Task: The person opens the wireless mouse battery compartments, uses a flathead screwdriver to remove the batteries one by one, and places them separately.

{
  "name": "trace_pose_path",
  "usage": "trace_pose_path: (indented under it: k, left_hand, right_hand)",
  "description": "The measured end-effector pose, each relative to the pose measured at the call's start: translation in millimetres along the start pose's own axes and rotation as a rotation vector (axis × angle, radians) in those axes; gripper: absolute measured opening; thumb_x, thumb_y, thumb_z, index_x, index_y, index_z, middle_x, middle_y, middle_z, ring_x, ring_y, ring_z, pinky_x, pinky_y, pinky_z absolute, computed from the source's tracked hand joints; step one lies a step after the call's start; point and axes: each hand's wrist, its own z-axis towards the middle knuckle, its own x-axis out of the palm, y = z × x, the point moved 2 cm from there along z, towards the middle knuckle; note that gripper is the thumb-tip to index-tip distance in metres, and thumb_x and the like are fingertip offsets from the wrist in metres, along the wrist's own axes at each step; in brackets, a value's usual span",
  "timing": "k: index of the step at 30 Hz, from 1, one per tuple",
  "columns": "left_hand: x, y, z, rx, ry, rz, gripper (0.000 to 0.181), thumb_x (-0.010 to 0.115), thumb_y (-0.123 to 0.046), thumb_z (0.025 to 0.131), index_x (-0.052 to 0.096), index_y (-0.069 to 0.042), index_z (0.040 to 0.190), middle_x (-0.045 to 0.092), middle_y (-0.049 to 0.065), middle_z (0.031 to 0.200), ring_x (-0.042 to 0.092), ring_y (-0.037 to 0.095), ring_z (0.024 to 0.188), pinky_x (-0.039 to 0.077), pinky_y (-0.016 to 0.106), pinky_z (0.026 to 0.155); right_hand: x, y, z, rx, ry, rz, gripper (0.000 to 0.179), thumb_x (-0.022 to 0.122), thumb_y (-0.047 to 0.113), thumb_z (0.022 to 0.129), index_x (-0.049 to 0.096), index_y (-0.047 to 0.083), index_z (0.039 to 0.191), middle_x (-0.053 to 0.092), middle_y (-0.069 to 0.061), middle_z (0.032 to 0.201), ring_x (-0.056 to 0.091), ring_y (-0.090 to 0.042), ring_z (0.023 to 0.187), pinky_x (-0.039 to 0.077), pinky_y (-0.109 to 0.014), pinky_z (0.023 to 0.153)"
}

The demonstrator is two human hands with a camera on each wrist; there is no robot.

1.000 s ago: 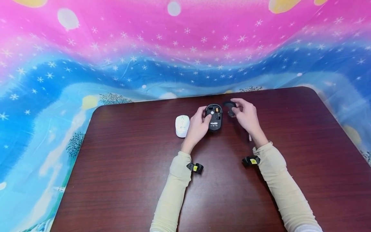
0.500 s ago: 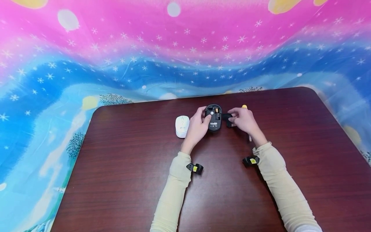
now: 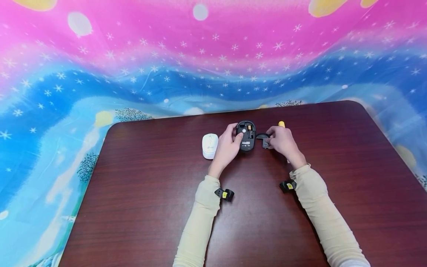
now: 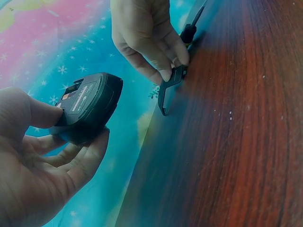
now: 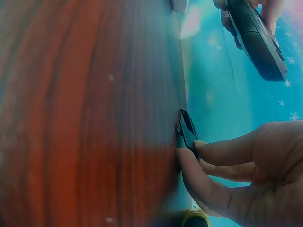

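Observation:
My left hand point(image 3: 228, 145) grips a black computer mouse point(image 3: 246, 142) with its underside facing up, thumb across the bottom. The mouse's battery bay is uncovered, and a battery point(image 3: 250, 129) shows inside. Just to its right, my right hand point(image 3: 283, 142) pinches the black battery cover point(image 3: 264, 141) between thumb and fingers. In the left wrist view that cover point(image 4: 173, 82) is apart from the mouse and low by the tabletop; whether it touches the table is unclear. The right wrist view shows the cover point(image 5: 188, 130) at my fingertips.
A white mouse point(image 3: 209, 145) stands on the brown table point(image 3: 150, 185), left of my left hand. Beyond my right hand lies a screwdriver with a yellow-and-black handle point(image 3: 281, 124), partly hidden by that hand. A patterned cloth point(image 3: 213, 55) hangs behind the table.
My right hand has come down and nearer with the battery cover, which has turned over. The yellow handle end has come into view behind that hand. My left hand and the black mouse stay put.

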Motion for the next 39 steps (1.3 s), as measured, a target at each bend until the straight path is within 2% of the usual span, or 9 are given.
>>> trace_pose_path:
  k: [8, 13, 17, 23, 29, 34, 39]
  left_hand:
    - [-0.4, -0.3, -0.4, 0.001, 0.000, 0.017, 0.037, 0.058, -0.013, 0.106, 0.055, -0.004, 0.142, 0.068, 0.014, 0.116, 0.066, 0.020, 0.098, 0.052, 0.032, 0.090]
    - [-0.7, 0.4, -0.4, -0.001, -0.002, 0.019, 0.038, 0.057, -0.013, 0.106, 0.054, -0.004, 0.143, 0.068, 0.014, 0.118, 0.066, 0.021, 0.100, 0.052, 0.032, 0.091]
    - [-0.5, 1.0, -0.4, -0.003, -0.003, 0.019, 0.038, 0.057, -0.013, 0.106, 0.055, -0.004, 0.143, 0.068, 0.014, 0.117, 0.065, 0.020, 0.099, 0.052, 0.032, 0.090]
    - [-0.7, 1.1, -0.4, -0.002, -0.001, 0.012, 0.037, 0.057, -0.014, 0.107, 0.054, -0.005, 0.143, 0.068, 0.014, 0.116, 0.065, 0.020, 0.098, 0.052, 0.033, 0.090]
    - [-0.4, 0.8, 0.0, -0.002, -0.002, 0.012, 0.037, 0.057, -0.014, 0.107, 0.055, -0.005, 0.142, 0.068, 0.012, 0.116, 0.065, 0.019, 0.096, 0.052, 0.031, 0.089]
    - [-0.8, 0.0, 0.0, -0.001, -0.001, 0.015, 0.037, 0.057, -0.013, 0.106, 0.054, -0.004, 0.142, 0.069, 0.015, 0.117, 0.066, 0.021, 0.098, 0.053, 0.034, 0.091]
    - [-1.0, 0.3, -0.5, -0.011, 0.002, 0.020, 0.038, 0.057, -0.013, 0.107, 0.054, -0.004, 0.143, 0.068, 0.016, 0.118, 0.067, 0.023, 0.098, 0.053, 0.035, 0.091]
  right_hand:
    - [0.0, -1.0, -0.3, 0.008, -0.008, -0.015, 0.022, 0.064, -0.007, 0.096, 0.062, -0.017, 0.115, 0.071, -0.027, 0.088, 0.072, -0.025, 0.065, 0.061, -0.035, 0.062]
    - [1.6, -1.3, 0.6, 0.008, -0.010, -0.046, 0.020, 0.067, -0.006, 0.095, 0.063, -0.015, 0.112, 0.071, -0.028, 0.090, 0.072, -0.024, 0.066, 0.061, -0.034, 0.062]
    - [1.6, -0.8, 0.8, -0.009, -0.016, -0.086, 0.020, 0.068, -0.005, 0.095, 0.064, -0.014, 0.112, 0.072, -0.027, 0.091, 0.072, -0.029, 0.071, 0.061, -0.037, 0.065]
    - [-7.4, 2.2, -1.6, -0.093, -0.145, -0.153, 0.017, 0.069, 0.002, 0.096, 0.069, -0.010, 0.109, 0.071, -0.023, 0.089, 0.066, -0.036, 0.082, 0.053, -0.050, 0.075]
    - [-19.3, 1.3, -5.0, -0.097, -0.249, -0.146, 0.018, 0.070, 0.005, 0.096, 0.070, -0.008, 0.108, 0.072, -0.022, 0.087, 0.063, -0.033, 0.071, 0.048, -0.044, 0.065]
    - [-25.5, -2.3, -5.9, -0.061, -0.278, -0.150, 0.021, 0.070, 0.008, 0.097, 0.069, -0.008, 0.112, 0.073, -0.025, 0.096, 0.065, -0.035, 0.075, 0.048, -0.045, 0.065]
    - [-27.8, -7.8, -5.7, -0.035, -0.260, -0.171, 0.025, 0.069, 0.006, 0.097, 0.067, -0.010, 0.116, 0.071, -0.028, 0.099, 0.065, -0.039, 0.082, 0.051, -0.051, 0.070]
